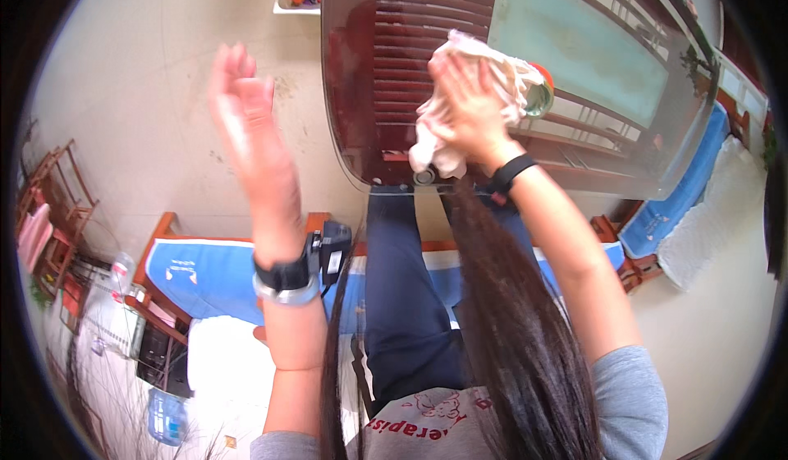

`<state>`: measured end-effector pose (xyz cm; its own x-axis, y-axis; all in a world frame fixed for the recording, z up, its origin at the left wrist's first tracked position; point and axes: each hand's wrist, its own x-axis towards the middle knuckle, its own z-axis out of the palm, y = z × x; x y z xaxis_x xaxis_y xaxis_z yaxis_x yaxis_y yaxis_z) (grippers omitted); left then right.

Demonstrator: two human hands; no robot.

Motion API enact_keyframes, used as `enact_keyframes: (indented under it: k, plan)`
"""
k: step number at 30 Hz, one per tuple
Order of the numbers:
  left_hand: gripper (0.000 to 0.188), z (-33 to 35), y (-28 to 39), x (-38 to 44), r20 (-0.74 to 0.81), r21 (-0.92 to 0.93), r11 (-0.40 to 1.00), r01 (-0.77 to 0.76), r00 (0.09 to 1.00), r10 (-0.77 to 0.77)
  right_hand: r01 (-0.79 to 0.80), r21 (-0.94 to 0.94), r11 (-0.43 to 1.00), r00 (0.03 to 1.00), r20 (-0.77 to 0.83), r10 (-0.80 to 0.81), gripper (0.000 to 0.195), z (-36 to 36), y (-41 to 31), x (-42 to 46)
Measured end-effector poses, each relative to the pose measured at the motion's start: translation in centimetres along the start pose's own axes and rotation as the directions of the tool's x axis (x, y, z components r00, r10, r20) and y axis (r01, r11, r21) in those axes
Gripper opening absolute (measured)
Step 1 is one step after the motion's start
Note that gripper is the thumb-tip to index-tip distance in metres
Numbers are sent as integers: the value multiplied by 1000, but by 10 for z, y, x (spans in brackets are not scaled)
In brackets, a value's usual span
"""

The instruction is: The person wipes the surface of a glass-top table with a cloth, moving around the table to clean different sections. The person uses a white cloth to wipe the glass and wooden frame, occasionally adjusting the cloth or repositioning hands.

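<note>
My right hand (469,106) lies flat with spread fingers on a crumpled white cloth (458,47), pressing it against the glass top of a dark wooden table (348,121). Just right of the cloth, touching or very near it, is a round glass or jar (539,100) with an orange-red rim, partly covered. My left hand (246,109) is raised over the floor to the left of the table, blurred, holding nothing; its fingers are partly bent. A black device is strapped at the left wrist.
A white tray (297,10) of small colourful items stands beyond the table's left side. Wooden seats with blue covers (209,275) are behind my legs and at the right (677,189). Folding chairs (55,226), a plastic bottle (122,272) and a blue water jug (166,417) are at the left.
</note>
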<state>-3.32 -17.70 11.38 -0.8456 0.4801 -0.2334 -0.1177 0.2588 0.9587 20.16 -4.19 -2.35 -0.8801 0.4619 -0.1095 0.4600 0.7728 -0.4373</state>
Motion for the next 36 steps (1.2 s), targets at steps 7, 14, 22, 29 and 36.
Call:
enact_keyframes:
  k: [7, 14, 22, 29, 36]
  plan:
    - [135, 25, -118, -32, 33, 677, 644, 356, 860, -509, -715, -94, 693, 592, -610, 527, 80, -72, 286, 10]
    - [166, 72, -114, -36, -145, 748, 368, 552, 677, -721, -749, -76, 658, 559, -607, 566, 73, -41, 243, 0]
    - [169, 61, -112, -30, -183, 704, 338, 625, 619, -764, 442, 64, 895, 829, 351, -435, 80, -72, 92, 51]
    - [167, 63, -100, -24, -137, 709, 331, 622, 582, -801, 192, -753, 629, 960, 11, -280, 54, -148, 192, 297]
    - [160, 64, -98, -33, -227, 684, 250, 685, 525, -820, 718, 162, 677, 634, 248, -732, 61, -25, 2, 173]
